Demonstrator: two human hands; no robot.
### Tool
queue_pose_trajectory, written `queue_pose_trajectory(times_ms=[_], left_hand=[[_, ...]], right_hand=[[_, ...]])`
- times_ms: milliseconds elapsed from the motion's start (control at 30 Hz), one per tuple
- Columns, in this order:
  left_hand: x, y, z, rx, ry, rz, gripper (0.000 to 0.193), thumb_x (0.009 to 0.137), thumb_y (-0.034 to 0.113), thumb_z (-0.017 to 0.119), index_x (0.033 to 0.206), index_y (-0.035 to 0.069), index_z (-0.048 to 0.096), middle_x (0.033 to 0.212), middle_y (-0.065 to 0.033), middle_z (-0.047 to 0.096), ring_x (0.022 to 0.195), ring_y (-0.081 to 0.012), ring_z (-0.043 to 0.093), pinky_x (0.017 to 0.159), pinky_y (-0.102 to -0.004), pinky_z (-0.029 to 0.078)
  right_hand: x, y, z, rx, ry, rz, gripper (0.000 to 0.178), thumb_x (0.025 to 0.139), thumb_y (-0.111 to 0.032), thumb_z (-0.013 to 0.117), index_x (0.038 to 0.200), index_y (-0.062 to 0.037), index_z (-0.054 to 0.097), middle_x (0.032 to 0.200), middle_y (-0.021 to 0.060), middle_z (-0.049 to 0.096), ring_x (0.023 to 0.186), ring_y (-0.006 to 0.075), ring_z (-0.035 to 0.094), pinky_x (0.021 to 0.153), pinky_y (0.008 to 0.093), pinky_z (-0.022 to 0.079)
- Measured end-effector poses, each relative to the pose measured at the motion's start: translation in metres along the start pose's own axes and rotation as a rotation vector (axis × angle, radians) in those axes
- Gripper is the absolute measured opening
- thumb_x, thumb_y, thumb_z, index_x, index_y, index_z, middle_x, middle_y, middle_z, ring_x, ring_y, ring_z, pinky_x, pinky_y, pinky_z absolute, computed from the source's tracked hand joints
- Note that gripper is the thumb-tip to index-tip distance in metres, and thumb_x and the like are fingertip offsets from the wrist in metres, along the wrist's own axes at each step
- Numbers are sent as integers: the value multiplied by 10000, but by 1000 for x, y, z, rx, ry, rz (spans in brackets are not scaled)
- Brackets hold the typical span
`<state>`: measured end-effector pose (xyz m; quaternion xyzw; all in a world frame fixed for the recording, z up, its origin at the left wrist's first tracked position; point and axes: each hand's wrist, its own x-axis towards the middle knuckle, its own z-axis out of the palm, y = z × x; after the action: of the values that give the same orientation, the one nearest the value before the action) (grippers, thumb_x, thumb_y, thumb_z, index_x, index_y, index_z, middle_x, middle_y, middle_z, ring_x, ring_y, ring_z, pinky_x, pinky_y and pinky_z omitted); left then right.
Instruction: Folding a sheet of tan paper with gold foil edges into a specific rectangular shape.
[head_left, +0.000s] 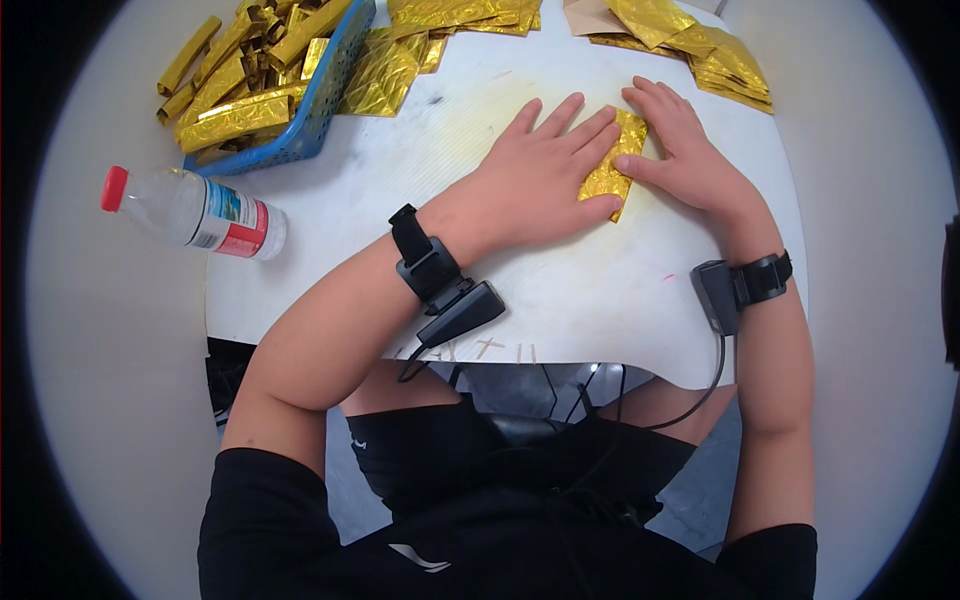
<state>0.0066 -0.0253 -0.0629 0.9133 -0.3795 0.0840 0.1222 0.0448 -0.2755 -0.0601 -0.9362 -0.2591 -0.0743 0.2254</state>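
A folded strip of shiny gold foil paper (606, 182) lies slightly slanted on the white tabletop. My left hand (545, 170) rests flat across its left side, fingers stretched out and spread, the thumb near its lower end. To the right of it is my right hand (688, 150), its thumb touching the strip's right edge and its fingers extended past the upper right corner. Neither hand is closed around the paper. Part of the strip is hidden under the left fingers.
A blue plastic basket (320, 110) full of folded gold strips (240, 120) stands at the far left. Near it a clear bottle with a red cap (235, 215) lies on its side. Flat gold sheets (385, 75) lie at the back, with another stack (725, 70) at back right.
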Motion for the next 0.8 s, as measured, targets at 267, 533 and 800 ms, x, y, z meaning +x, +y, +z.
queue_pose_trajectory(times_ms=[267, 533, 800], left_hand=[[2, -3, -1, 24, -36, 13, 855, 1030, 616, 511, 1644, 35, 382, 1727, -150, 357, 1625, -357, 254, 1312, -562, 202], [3, -5, -1, 31, -19, 25, 882, 1027, 661, 514, 1644, 45, 383, 1726, -143, 360, 1624, -359, 254, 1312, -553, 209], [3, -4, -4, 12, -37, 19, 882, 1011, 665, 536, 1632, 52, 405, 1719, -150, 367, 1620, -374, 256, 1308, -567, 207]], right_hand=[[-8, -20, -19, -95, -265, 52, 1165, 806, -552, 841, 1680, -25, 278, 1757, 248, 222, 1656, 410, 118, 1343, 519, 101], [1, 8, -6, -119, -177, 161, 964, 966, -524, 679, 1693, -49, 262, 1767, 242, 203, 1656, 403, 122, 1340, 513, 92], [15, 23, 7, -243, -98, 292, 672, 1097, -407, 477, 1696, -148, 318, 1780, 167, 226, 1655, 366, 157, 1334, 524, 112]])
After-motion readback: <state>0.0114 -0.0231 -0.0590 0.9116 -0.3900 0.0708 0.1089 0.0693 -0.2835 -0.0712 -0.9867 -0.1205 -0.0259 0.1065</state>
